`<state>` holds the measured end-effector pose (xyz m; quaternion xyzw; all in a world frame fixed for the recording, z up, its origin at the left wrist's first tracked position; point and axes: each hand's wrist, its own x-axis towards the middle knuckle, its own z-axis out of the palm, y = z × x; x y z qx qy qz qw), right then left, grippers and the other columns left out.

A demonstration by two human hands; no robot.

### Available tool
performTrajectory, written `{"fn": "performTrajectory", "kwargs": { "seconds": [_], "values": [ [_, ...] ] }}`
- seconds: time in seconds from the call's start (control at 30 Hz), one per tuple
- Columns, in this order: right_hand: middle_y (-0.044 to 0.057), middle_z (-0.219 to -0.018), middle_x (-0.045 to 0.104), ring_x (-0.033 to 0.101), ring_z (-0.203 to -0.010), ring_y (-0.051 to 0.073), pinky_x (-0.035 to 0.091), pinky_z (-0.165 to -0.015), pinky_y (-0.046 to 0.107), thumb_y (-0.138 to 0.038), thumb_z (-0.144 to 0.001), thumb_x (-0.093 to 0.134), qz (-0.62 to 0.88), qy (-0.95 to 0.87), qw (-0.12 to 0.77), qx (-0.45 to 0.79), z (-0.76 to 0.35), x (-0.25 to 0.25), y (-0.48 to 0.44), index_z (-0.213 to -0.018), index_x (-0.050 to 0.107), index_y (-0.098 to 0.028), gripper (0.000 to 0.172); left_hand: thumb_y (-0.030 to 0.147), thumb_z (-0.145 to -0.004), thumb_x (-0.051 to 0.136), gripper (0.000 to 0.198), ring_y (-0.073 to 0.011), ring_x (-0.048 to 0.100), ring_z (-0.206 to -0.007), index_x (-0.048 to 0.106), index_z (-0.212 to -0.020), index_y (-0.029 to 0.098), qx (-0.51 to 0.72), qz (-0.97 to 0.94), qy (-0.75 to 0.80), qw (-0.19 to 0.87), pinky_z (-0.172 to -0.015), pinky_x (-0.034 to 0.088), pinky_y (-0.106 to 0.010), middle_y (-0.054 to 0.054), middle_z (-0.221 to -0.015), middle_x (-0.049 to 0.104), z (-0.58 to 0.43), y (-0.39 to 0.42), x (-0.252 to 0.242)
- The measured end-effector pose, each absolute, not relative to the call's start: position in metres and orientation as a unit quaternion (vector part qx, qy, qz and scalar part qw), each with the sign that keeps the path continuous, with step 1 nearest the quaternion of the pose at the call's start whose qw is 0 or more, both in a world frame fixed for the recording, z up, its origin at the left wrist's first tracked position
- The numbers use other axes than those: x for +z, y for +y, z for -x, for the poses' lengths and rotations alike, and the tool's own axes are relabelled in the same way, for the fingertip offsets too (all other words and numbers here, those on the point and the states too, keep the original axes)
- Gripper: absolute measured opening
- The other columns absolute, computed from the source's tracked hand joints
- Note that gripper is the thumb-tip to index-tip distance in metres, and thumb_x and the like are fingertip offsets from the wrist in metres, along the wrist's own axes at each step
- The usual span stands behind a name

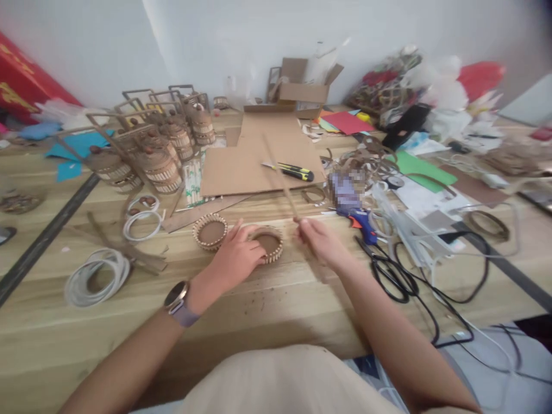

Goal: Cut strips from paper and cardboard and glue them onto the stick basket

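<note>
My left hand (pixel 239 250), a watch on its wrist, is closed on the near-left rim of a small round basket (pixel 278 247) with a ribbed wall and brown base. A second basket of the same kind (pixel 210 232) stands just left of that hand. In a pinch, my right hand (pixel 317 240) holds a thin brown strip (pixel 278 167), blurred, which rises away over the cardboard. A yellow and black utility knife (pixel 296 171) lies on the cardboard sheet (pixel 233 167) beyond both hands. Right of my right hand rests a blue glue gun (pixel 364 224).
Several lidded baskets with tall handles (pixel 159 167) crowd the back left. Coils of white cord (pixel 97 276) and brown strips (pixel 138 253) lie at left. Black cables (pixel 397 276), a green sheet (pixel 425 169) and loose strips spread at right. An open carton (pixel 304 92) stands at the back.
</note>
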<state>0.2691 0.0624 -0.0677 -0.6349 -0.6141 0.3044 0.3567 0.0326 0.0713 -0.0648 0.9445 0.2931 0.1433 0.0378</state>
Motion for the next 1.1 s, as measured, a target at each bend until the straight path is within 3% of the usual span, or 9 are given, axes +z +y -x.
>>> {"fn": "performTrajectory", "kwargs": {
  "seconds": [0.07,0.13,0.23,0.37,0.57,0.7,0.8,0.9,1.1],
  "values": [
    [0.009,-0.092,0.072,0.067,-0.087,0.022,0.051,-0.079,0.032,-0.038,-0.091,0.050,0.662,-0.621,0.334,0.253,-0.280,-0.073,0.061,-0.097,0.068,-0.018,0.028,0.020,-0.091,0.063,0.013,-0.0305,0.056,-0.120,0.069,-0.080,0.019,0.152,-0.942,0.298,0.034,-0.115,0.027,-0.066,-0.003,-0.079,0.073,-0.032,0.067,-0.063],
    [0.013,-0.110,0.071,0.065,-0.103,0.024,0.049,-0.092,0.036,-0.031,-0.089,0.053,0.703,-0.612,0.308,0.189,-0.298,-0.074,0.058,-0.103,0.069,-0.018,0.025,0.019,-0.091,0.062,0.015,-0.0300,0.060,-0.112,0.068,-0.077,0.019,0.164,-0.939,0.301,0.011,-0.113,0.032,-0.064,-0.002,-0.077,0.072,-0.030,0.062,-0.065],
    [0.018,-0.113,0.070,0.062,-0.110,0.029,0.044,-0.099,0.041,-0.026,-0.090,0.049,0.776,-0.566,0.260,0.098,-0.336,-0.069,0.052,-0.107,0.069,-0.013,0.029,0.018,-0.092,0.060,0.017,-0.0303,0.062,-0.107,0.067,-0.077,0.019,0.172,-0.935,0.308,-0.025,-0.112,0.032,-0.062,-0.001,-0.075,0.071,-0.027,0.054,-0.070],
    [0.023,-0.111,0.069,0.061,-0.110,0.035,0.043,-0.096,0.045,-0.026,-0.091,0.049,0.847,-0.497,0.187,0.025,-0.379,-0.065,0.041,-0.104,0.069,-0.010,0.029,0.015,-0.092,0.058,0.018,-0.0317,0.062,-0.107,0.067,-0.078,0.019,0.170,-0.938,0.302,-0.032,-0.112,0.028,-0.062,-0.001,-0.075,0.070,-0.026,0.049,-0.077],
    [0.023,-0.100,0.072,0.067,-0.095,0.035,0.047,-0.079,0.039,-0.026,-0.084,0.059,0.878,-0.460,0.130,0.039,-0.392,-0.076,0.039,-0.106,0.069,-0.007,0.030,0.013,-0.092,0.057,0.017,-0.0317,0.064,-0.104,0.068,-0.080,0.019,0.173,-0.933,0.315,-0.033,-0.111,0.029,-0.062,-0.003,-0.078,0.071,-0.027,0.047,-0.086],
    [0.019,-0.097,0.074,0.067,-0.093,0.030,0.046,-0.079,0.034,-0.020,-0.082,0.054,0.868,-0.465,0.161,0.070,-0.394,-0.073,0.045,-0.100,0.072,-0.009,0.028,0.013,-0.090,0.060,0.012,-0.0317,0.063,-0.103,0.069,-0.084,0.018,0.154,-0.934,0.322,-0.030,-0.111,0.029,-0.063,-0.005,-0.082,0.073,-0.027,0.046,-0.086],
    [0.010,-0.080,0.074,0.067,-0.082,0.025,0.047,-0.072,0.031,-0.024,-0.080,0.054,0.848,-0.474,0.209,0.113,-0.396,-0.064,0.045,-0.087,0.073,-0.014,0.023,0.009,-0.087,0.061,0.012,-0.0302,0.063,-0.100,0.069,-0.086,0.018,0.140,-0.935,0.324,-0.024,-0.109,0.034,-0.062,-0.005,-0.086,0.073,-0.027,0.046,-0.085],
    [0.005,-0.069,0.070,0.066,-0.070,0.022,0.048,-0.064,0.030,-0.029,-0.079,0.053,0.821,-0.471,0.278,0.166,-0.396,-0.056,0.042,-0.086,0.071,-0.017,0.022,0.006,-0.085,0.062,0.013,-0.0282,0.064,-0.094,0.068,-0.082,0.017,0.131,-0.935,0.329,-0.022,-0.104,0.039,-0.057,-0.005,-0.085,0.072,-0.027,0.047,-0.083],
    [0.003,-0.084,0.071,0.068,-0.080,0.020,0.054,-0.068,0.031,-0.040,-0.072,0.063,0.751,-0.448,0.431,0.224,-0.395,-0.028,0.031,-0.099,0.060,-0.021,0.033,0.014,-0.086,0.063,0.011,-0.0268,0.063,-0.087,0.063,-0.075,0.018,0.137,-0.922,0.362,0.023,-0.096,0.045,-0.050,-0.006,-0.080,0.069,-0.028,0.049,-0.076]
  ]
}}
